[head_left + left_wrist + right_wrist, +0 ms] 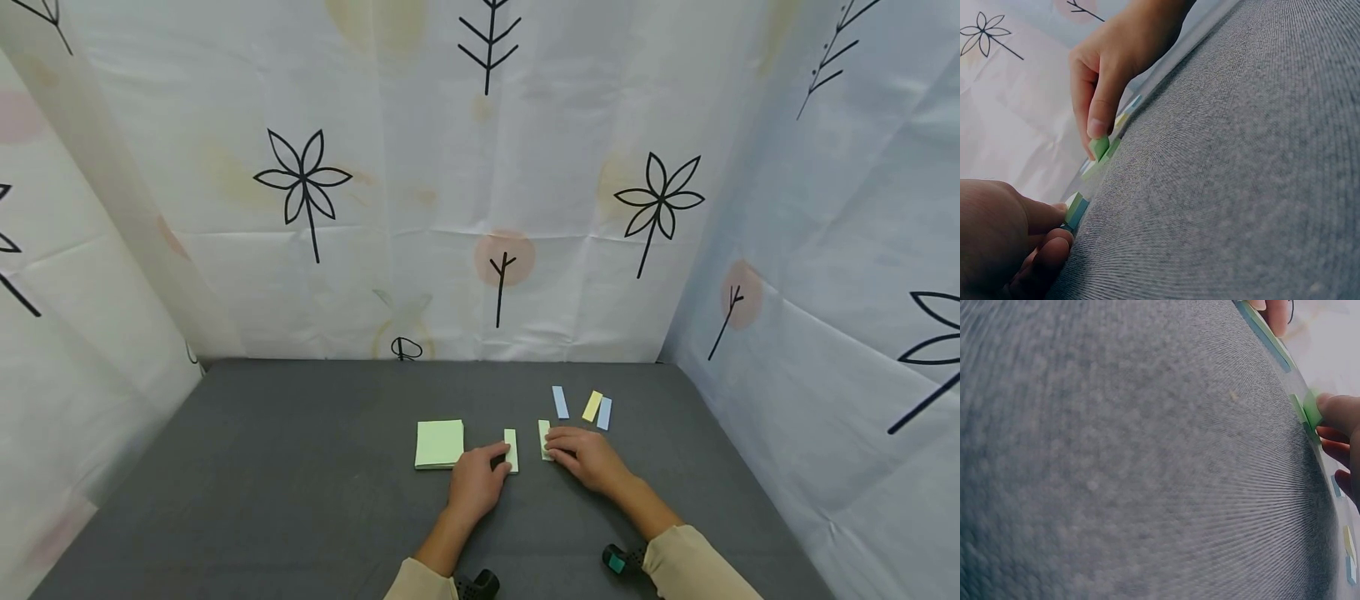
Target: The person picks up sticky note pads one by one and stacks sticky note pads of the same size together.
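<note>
Head view: a dark grey, felt-like worktop [300, 467] sits inside a booth of creased white cloth walls [450, 167] printed with black line-drawn flowers and twigs. A square pad of pale green sticky notes [439, 443] lies flat near the middle. Just right of it, the left hand [476, 482] pinches a narrow green strip pad [511, 450] by its near end. The right hand [587, 455] grips a second green strip pad [544, 438] close beside the first. Beyond it lie three loose paper strips, well apart from the hands: a blue strip [560, 402], a yellow strip [592, 406] and a pale blue strip [604, 413].

Left wrist view: the worktop shows a fine woven grain. Curled fingers [1047, 250] clasp a small green block with a blue edge, while the other hand [1110, 69] pinches its green pad with thumb on top.

Right wrist view: coarse grey weave fills the frame; fingertips [1338, 412] hold a thin green edge at the right.
</note>
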Motion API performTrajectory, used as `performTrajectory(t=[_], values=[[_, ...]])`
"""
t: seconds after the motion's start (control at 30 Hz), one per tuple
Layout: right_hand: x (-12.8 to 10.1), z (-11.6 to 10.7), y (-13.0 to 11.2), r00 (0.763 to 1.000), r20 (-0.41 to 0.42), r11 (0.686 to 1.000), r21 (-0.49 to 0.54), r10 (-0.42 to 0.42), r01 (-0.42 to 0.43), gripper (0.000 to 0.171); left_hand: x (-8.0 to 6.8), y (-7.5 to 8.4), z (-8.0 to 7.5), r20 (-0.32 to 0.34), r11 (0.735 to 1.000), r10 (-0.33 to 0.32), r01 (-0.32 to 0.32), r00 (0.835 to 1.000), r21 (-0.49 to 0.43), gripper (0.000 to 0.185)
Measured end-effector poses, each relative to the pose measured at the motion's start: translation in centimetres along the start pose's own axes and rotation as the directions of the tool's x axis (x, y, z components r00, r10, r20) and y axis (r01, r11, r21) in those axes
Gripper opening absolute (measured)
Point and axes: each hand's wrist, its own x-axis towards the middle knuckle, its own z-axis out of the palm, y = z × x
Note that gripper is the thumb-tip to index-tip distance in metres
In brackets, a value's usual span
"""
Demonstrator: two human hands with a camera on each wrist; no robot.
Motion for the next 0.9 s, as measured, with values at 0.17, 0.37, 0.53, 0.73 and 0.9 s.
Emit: performTrajectory(t=[0.17, 0.37, 0.53, 0.73, 0.9], values=[[0.1, -0.1, -0.2, 0.999, 0.014, 0.999, 0.015, 0.047, -0.048, 0.014, 0.0, 0.0, 0.0, 0.002, 1.000, -0.006, 0.006, 1.000, -0.007, 0.028], [0.9, -0.2, -0.6, 0.979, 0.039, 0.979, 0.014, 0.202, -0.203, 0.016, 0.0, 0.0, 0.0, 0.002, 1.000, 0.004, -0.003, 1.000, -0.003, 0.028], [1.7, 0.2, -0.6, 0.915, 0.079, 0.917, -0.079, 0.396, -0.391, 0.022, 0.0, 0.0, 0.1, 0.002, 1.000, 0.013, -0.013, 1.000, 0.002, 0.028], [2.3, 1.0, -0.4, 0.821, 0.159, 0.836, -0.128, 0.549, -0.534, 0.029, -0.1, 0.0, 0.2, -0.005, 1.000, 0.015, -0.015, 1.000, 0.011, 0.027], [2.8, 1.2, -0.4, 0.801, 0.170, 0.819, -0.129, 0.574, -0.559, 0.028, -0.1, -0.1, 0.3, -0.021, 1.000, 0.022, -0.022, 1.000, 0.011, 0.027]])
